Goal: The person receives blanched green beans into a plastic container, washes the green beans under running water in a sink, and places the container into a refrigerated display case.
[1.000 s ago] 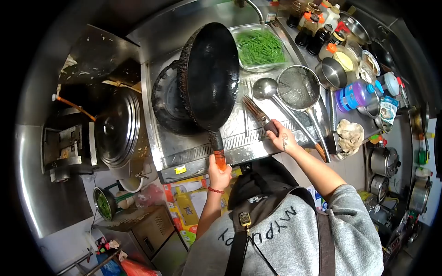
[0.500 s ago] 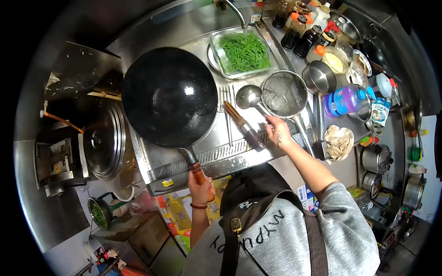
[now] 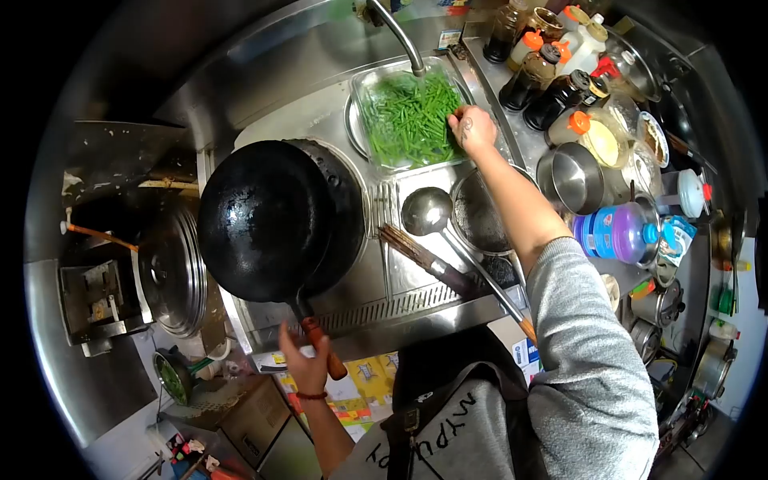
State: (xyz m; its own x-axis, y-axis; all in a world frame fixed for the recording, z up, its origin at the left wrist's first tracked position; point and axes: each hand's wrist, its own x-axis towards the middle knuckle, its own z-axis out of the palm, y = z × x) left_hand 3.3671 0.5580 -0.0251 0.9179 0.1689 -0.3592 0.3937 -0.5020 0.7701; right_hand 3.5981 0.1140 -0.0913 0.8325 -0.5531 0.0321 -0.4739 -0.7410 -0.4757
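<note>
My left hand is beside the wooden handle of the black wok, its fingers spread and not wrapped round it. The wok leans to the left, and the dark round burner opening shows behind its right side. At the right rim of a clear rectangular dish is my right hand, fingers bent over the edge. Cut green vegetable stalks fill the dish, under the faucet. A metal ladle and a bamboo brush lie nearer to me.
A round metal pan or strainer sits under my right forearm. Sauce bottles, a metal pot and a purple-filled jug crowd the right counter. To the left stands a lidded steel pot.
My right hand has left the ladle handle and moved forward to the dish. My left hand has loosened from the wok handle. The wok has shifted and tipped left, uncovering the burner.
</note>
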